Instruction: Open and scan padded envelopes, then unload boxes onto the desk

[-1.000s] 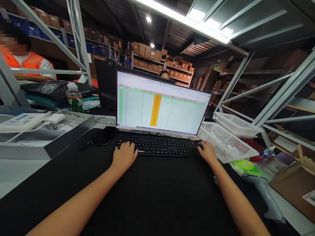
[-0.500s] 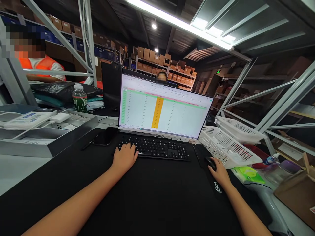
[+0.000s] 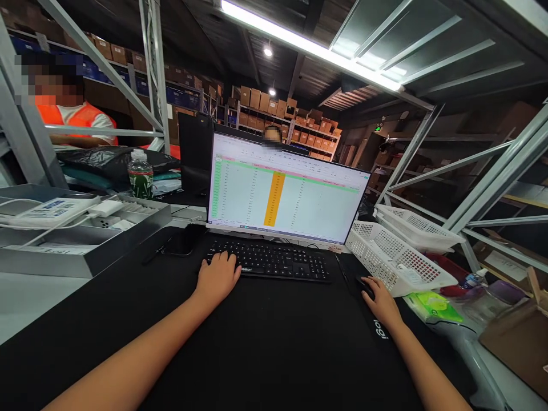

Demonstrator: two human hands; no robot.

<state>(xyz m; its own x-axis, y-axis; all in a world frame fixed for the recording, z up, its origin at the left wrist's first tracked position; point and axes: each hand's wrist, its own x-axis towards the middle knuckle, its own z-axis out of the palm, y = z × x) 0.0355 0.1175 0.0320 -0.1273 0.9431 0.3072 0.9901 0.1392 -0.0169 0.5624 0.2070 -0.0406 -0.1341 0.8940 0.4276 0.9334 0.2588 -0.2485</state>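
My left hand (image 3: 219, 278) lies on the left end of a black keyboard (image 3: 280, 262), its fingers stretched over the keys. Over to the right, my right hand (image 3: 384, 303) is curved round a black computer mouse (image 3: 365, 287), which the fingers partly cover. Behind the keyboard stands a lit monitor (image 3: 321, 200), showing a spreadsheet with one orange column and a green row near the top. A large black desk mat (image 3: 274, 348) lies under both forearms. The mouse sits on a dark pad with white lettering.
Left of the keyboard lies a dark phone (image 3: 180, 243), beside a grey divided tray (image 3: 128, 242) with cables. A bottle (image 3: 140, 176) stands behind. White perforated baskets (image 3: 394, 254), a green packet (image 3: 436, 305) and a cardboard box (image 3: 520, 337) are at right. A person in an orange vest (image 3: 88, 114) sits left.
The camera view has shifted slightly, with the scene a little lower at the left. Both hands stay in place on the keyboard and the mouse.
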